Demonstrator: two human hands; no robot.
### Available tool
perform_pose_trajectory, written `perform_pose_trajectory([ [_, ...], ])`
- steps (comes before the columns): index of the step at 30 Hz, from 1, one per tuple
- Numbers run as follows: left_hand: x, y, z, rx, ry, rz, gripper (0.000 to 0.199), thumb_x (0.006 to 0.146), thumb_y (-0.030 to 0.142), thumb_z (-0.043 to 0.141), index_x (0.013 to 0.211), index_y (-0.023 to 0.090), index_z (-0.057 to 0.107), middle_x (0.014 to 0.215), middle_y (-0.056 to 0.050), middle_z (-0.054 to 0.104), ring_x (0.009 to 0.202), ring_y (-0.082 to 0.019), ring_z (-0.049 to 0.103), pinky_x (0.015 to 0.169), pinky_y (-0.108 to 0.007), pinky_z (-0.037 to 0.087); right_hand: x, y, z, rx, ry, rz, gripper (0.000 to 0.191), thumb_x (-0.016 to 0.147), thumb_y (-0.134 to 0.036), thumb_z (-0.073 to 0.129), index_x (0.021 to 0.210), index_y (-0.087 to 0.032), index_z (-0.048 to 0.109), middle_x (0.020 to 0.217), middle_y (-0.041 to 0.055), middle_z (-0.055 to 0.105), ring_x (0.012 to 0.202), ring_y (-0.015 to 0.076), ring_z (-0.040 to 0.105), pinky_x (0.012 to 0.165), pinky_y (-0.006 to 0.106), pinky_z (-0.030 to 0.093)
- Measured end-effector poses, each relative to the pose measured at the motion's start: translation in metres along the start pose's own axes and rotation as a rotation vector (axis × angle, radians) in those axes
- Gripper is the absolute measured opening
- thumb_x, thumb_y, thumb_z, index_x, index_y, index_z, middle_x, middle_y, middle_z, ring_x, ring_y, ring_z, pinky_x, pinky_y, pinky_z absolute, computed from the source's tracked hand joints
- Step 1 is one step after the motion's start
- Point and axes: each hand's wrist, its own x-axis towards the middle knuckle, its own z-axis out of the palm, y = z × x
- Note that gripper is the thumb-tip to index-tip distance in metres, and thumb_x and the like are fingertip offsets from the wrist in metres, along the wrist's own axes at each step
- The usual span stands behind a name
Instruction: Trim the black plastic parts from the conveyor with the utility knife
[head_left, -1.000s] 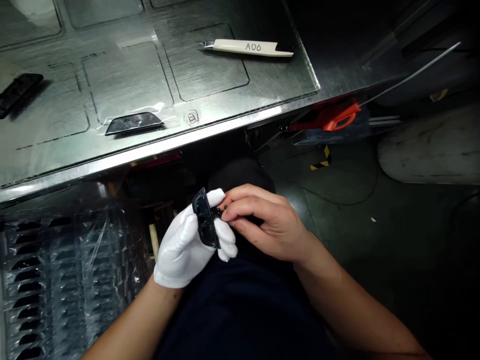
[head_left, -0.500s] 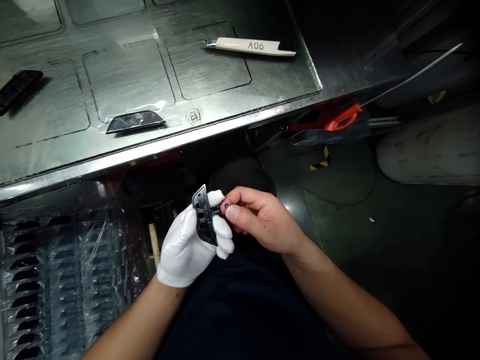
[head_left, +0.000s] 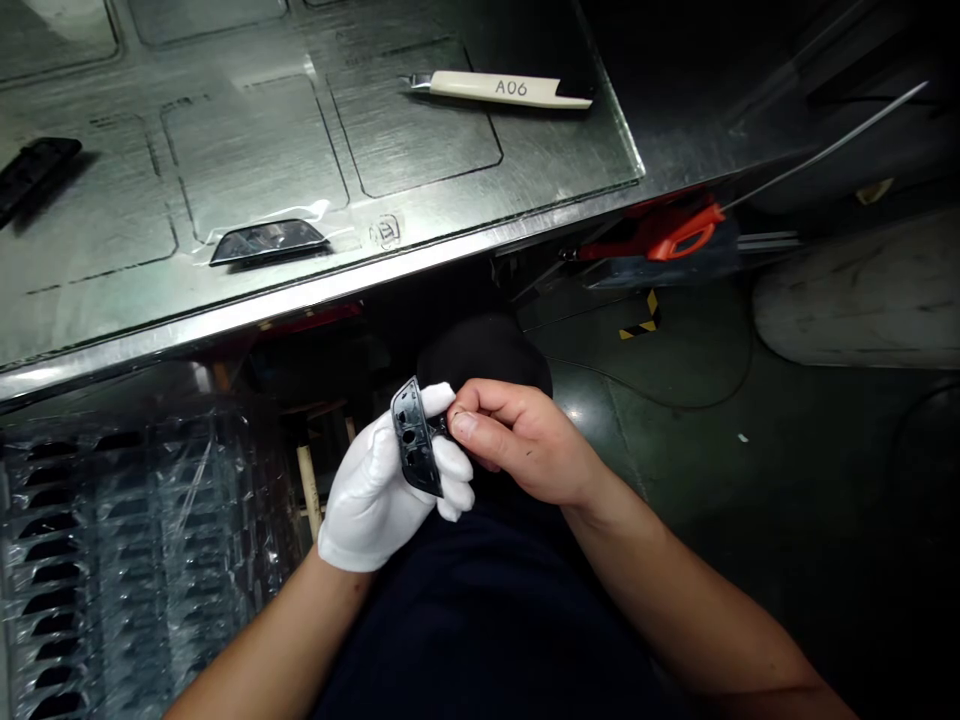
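Steel table point(head_left: 450, 150) fills the top half of the view, brushed metal with marked-out rectangles and a bright front edge. Below its left end, a stack of clear plastic trays point(head_left: 112, 560) holding rows of small dark parts, film over them. Dark floor to the right, with a pale curved slab point(head_left: 855, 300) at the far right. Under the table's right corner: an orange-and-red handled tool point(head_left: 667, 235) with a thin grey rod point(head_left: 825, 150) running up and right from it; a small yellow-black striped marker point(head_left: 641, 318) on the floor below.

On the table: cream-handled tool point(head_left: 502, 90) labelled "A06" near the back right; a dark wedge-shaped part point(head_left: 266, 241) in clear film close to the front edge; another black part point(head_left: 34, 165) at the far left, well apart from the rest.

Hands are below the table edge, over the person's dark-clothed lap. Left hand point(head_left: 379, 490), in a white glove, is curled around a small black plastic piece point(head_left: 415, 450), held upright and edge-on, with round holes showing in its face. Right hand point(head_left: 525, 445), bare, is closed in a pinch, thumb and forefinger tips pressed against the right edge of the piece, touching the gloved fingertips. Whether something tiny sits in that pinch: cannot tell.
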Motion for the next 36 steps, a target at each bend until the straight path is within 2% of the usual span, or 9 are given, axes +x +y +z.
perform_pose_trajectory([
  [8, 0.000, -0.001, -0.001, -0.026, -0.044, -0.011, 0.047, 0.100, 0.051, 0.066, 0.137, 0.024, 0.068, 0.095, -0.007, 0.079, 0.075, -0.018, 0.077, 0.062, -0.022, 0.061, 0.001, 0.000, -0.001, -0.016, 0.007, -0.008, 0.024, 0.093, -0.031, 0.071, 0.080, -0.015, 0.059, 0.064, -0.0061, 0.051, 0.057, 0.0042, 0.040, 0.051, 0.017, 0.034],
  [14, 0.000, -0.002, -0.007, 0.097, -0.092, 0.100, 0.039, 0.105, 0.040, 0.058, 0.138, 0.022, 0.067, 0.090, -0.007, 0.076, 0.073, -0.017, 0.074, 0.067, -0.026, 0.060, -0.002, 0.003, -0.002, 0.023, -0.026, -0.008, 0.016, 0.091, -0.027, 0.073, 0.086, -0.016, 0.063, 0.069, -0.0049, 0.054, 0.059, 0.0052, 0.044, 0.055, 0.018, 0.038],
  [17, -0.003, 0.005, -0.008, 0.180, -0.114, 0.056, 0.037, 0.098, 0.035, 0.071, 0.133, 0.023, 0.071, 0.090, -0.007, 0.078, 0.076, -0.018, 0.074, 0.075, -0.029, 0.062, -0.002, 0.002, -0.007, 0.019, -0.046, 0.021, 0.019, 0.084, -0.026, 0.079, 0.088, -0.016, 0.064, 0.073, -0.0035, 0.055, 0.062, 0.0061, 0.047, 0.056, 0.020, 0.039],
  [22, -0.005, 0.022, 0.006, 0.556, 0.096, -0.109, 0.042, 0.080, 0.027, 0.089, 0.121, 0.022, 0.079, 0.095, -0.008, 0.080, 0.085, -0.024, 0.077, 0.078, -0.030, 0.063, -0.003, -0.001, -0.016, -0.244, -0.037, -0.050, 0.018, 0.085, -0.028, 0.079, 0.086, -0.017, 0.065, 0.070, -0.0043, 0.054, 0.060, 0.0067, 0.047, 0.054, 0.021, 0.037],
  [26, 0.001, 0.019, 0.016, 0.842, 0.398, 0.039, 0.042, 0.078, 0.029, 0.091, 0.119, 0.024, 0.080, 0.115, -0.005, 0.079, 0.099, -0.022, 0.076, 0.088, -0.026, 0.062, -0.005, 0.005, -0.005, -0.764, 0.277, -0.381, 0.016, 0.090, -0.026, 0.072, 0.082, -0.017, 0.061, 0.070, -0.0032, 0.052, 0.062, 0.0074, 0.046, 0.058, 0.025, 0.036],
  [28, 0.005, 0.016, 0.017, 0.820, 0.449, 0.078, 0.042, 0.079, 0.031, 0.090, 0.120, 0.025, 0.080, 0.122, -0.004, 0.077, 0.102, -0.021, 0.075, 0.088, -0.023, 0.062, -0.007, 0.010, 0.002, -0.838, 0.373, -0.486, 0.016, 0.090, -0.023, 0.072, 0.082, -0.018, 0.058, 0.073, -0.0026, 0.053, 0.063, 0.0079, 0.047, 0.059, 0.026, 0.038],
  [31, 0.008, 0.016, 0.016, 0.686, 0.400, 0.022, 0.040, 0.079, 0.029, 0.090, 0.118, 0.023, 0.080, 0.111, -0.004, 0.079, 0.092, -0.019, 0.077, 0.079, -0.020, 0.062, -0.008, 0.012, 0.006, -0.677, 0.342, -0.341, 0.016, 0.090, -0.028, 0.072, 0.085, -0.019, 0.059, 0.074, -0.0021, 0.056, 0.064, 0.0088, 0.051, 0.059, 0.024, 0.042],
  [34, 0.006, 0.022, 0.013, 0.537, 0.285, -0.071, 0.037, 0.081, 0.023, 0.088, 0.117, 0.021, 0.080, 0.096, -0.005, 0.080, 0.082, -0.019, 0.077, 0.075, -0.020, 0.062, -0.007, 0.011, -0.001, -0.380, 0.190, -0.053, 0.018, 0.094, -0.036, 0.068, 0.092, -0.018, 0.064, 0.076, -0.0006, 0.062, 0.065, 0.0104, 0.055, 0.059, 0.024, 0.044],
  [36, 0.004, 0.025, 0.011, 0.458, 0.159, -0.114, 0.036, 0.085, 0.023, 0.085, 0.120, 0.021, 0.079, 0.093, -0.007, 0.080, 0.083, -0.020, 0.077, 0.074, -0.022, 0.062, -0.006, 0.010, -0.008, -0.217, 0.077, 0.014, 0.018, 0.093, -0.035, 0.070, 0.093, -0.018, 0.065, 0.077, 0.0000, 0.063, 0.066, 0.0108, 0.056, 0.058, 0.024, 0.043],
])
